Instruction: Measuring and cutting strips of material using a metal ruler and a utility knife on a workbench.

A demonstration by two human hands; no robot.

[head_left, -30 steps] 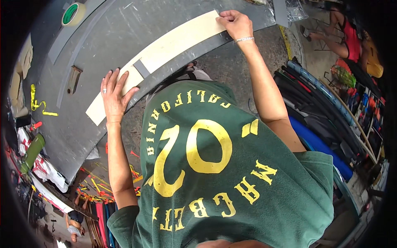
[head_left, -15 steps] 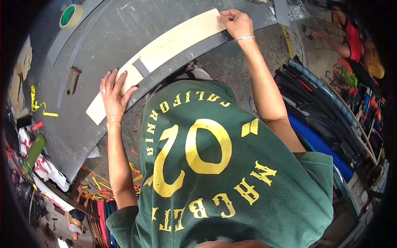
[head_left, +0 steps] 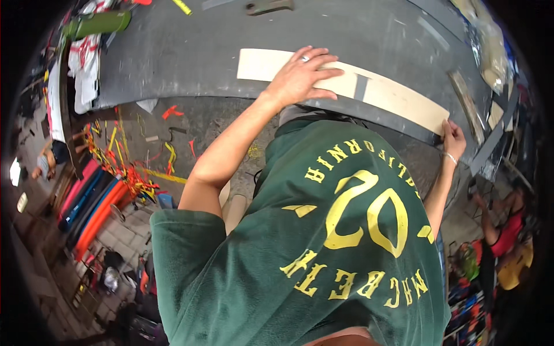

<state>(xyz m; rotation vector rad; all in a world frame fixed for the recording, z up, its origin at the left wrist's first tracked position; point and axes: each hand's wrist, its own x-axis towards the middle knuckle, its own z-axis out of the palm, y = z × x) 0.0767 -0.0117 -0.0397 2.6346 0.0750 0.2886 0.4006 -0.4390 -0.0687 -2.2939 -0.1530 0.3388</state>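
A long pale cream strip [head_left: 392,98] lies along the near edge of a grey curved work surface [head_left: 190,52]. A dark band [head_left: 360,86] crosses the strip near its middle. My left hand [head_left: 300,75], a ring on one finger, rests flat on the strip just left of that band, fingers spread. My right hand [head_left: 453,141], a thin bracelet at the wrist, grips the strip's right end at the surface's edge. My green shirt with yellow letters [head_left: 346,230] fills the lower middle.
A green cylinder [head_left: 95,24] and white cloth [head_left: 81,63] lie at the surface's left end, and a clear bag [head_left: 490,40] at its right. Coloured scraps [head_left: 121,161] and orange and pink rolls [head_left: 92,207] cover the floor left. A seated person [head_left: 505,230] is at right.
The view has swung round, so the strip now runs from top middle down to the right. Both hands stay on the strip in about the same places.
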